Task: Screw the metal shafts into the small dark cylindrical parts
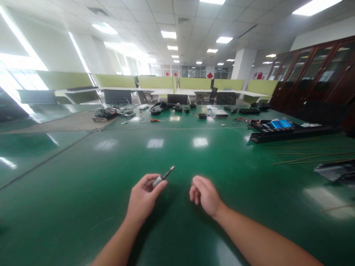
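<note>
One silver-and-black piece (164,177), any lettering illegible

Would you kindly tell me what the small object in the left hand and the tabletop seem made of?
The small object: perhaps metal, given its silvery, shiny body; its dark shaft could be plastic or metal. The tabletop: glossy green, possibly plastic sheeting or lacquer, mirroring ceiling lights.
</note>
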The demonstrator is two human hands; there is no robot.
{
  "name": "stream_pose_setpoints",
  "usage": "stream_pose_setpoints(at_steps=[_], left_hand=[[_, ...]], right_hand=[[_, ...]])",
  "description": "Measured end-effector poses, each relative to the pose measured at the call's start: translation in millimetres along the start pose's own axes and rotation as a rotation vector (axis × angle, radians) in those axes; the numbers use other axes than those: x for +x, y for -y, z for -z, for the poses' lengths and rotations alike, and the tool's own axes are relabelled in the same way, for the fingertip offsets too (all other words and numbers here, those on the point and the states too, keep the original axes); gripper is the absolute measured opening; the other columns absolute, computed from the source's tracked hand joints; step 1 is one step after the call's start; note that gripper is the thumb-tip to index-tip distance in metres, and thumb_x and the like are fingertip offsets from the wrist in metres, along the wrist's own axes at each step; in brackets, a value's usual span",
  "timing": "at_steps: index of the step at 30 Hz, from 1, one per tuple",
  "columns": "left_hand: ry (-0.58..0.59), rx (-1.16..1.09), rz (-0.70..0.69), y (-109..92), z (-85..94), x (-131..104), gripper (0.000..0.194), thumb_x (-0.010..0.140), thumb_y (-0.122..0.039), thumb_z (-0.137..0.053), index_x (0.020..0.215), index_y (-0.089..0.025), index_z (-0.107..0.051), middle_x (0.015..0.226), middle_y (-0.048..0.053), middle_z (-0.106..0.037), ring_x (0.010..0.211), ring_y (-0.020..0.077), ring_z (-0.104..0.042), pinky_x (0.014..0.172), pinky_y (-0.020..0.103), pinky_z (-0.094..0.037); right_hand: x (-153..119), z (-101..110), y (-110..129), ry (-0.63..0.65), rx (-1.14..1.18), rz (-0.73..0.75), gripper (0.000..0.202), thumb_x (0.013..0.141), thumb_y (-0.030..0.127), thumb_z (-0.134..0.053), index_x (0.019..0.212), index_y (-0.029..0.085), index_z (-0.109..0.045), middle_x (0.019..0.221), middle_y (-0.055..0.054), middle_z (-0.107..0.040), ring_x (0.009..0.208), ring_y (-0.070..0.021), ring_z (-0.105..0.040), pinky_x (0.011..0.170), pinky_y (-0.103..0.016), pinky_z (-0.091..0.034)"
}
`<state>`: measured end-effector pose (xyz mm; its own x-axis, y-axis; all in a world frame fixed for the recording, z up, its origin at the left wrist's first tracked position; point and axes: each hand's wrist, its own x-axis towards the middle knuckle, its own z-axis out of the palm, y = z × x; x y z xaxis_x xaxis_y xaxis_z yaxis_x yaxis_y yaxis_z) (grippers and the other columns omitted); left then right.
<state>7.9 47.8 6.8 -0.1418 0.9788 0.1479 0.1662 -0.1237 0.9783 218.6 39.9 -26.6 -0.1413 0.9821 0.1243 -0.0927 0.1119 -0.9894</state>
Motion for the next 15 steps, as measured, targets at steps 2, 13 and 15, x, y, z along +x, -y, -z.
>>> stream_pose_setpoints(at_steps=[2, 13, 15], left_hand=[[-0.108, -0.08, 0.041, 3, -0.1, 4, 0.054, 0.063, -0.047, -0.085, 0.102, -0.013, -0.069, 0.079, 0.004, -0.071, 0.062, 0.0137, -0.06, 0.059, 0.023, -0.047], [-0.211, -0.087, 0.106, -15, 47.0, -11, 0.055, 0.058, -0.045, -0.088, 0.103, -0.019, -0.072, 0.11, 0.009, -0.074, 0.094, 0.0223, -0.071, 0.078, 0.027, -0.059], [-0.2, 0.132, 0.082, -23, 75.6, -23, 0.053, 0.059, -0.051, -0.087, 0.102, -0.023, -0.074, 0.104, 0.006, -0.076, 0.1, 0.0274, -0.07, 0.079, 0.033, -0.06]], right_hand=[[1, 0, -1, 0.03, -0.043, 0.004, 0.046, 0.096, 0.053, -0.042, 0.066, 0.019, -0.051, 0.052, 0.001, -0.057, 0.041, -0.0102, -0.046, 0.044, -0.023, -0.033], [7, 2, -2, 0.097, -0.084, 0.02, 0.035, 0.095, 0.041, -0.046, 0.068, 0.019, -0.051, 0.055, 0.002, -0.059, 0.042, -0.0103, -0.046, 0.047, -0.022, -0.036], [8, 1, -3, 0.104, -0.09, 0.019, 0.034, 0.096, 0.039, -0.046, 0.069, 0.019, -0.051, 0.056, 0.002, -0.059, 0.043, -0.0104, -0.047, 0.047, -0.022, -0.036]])
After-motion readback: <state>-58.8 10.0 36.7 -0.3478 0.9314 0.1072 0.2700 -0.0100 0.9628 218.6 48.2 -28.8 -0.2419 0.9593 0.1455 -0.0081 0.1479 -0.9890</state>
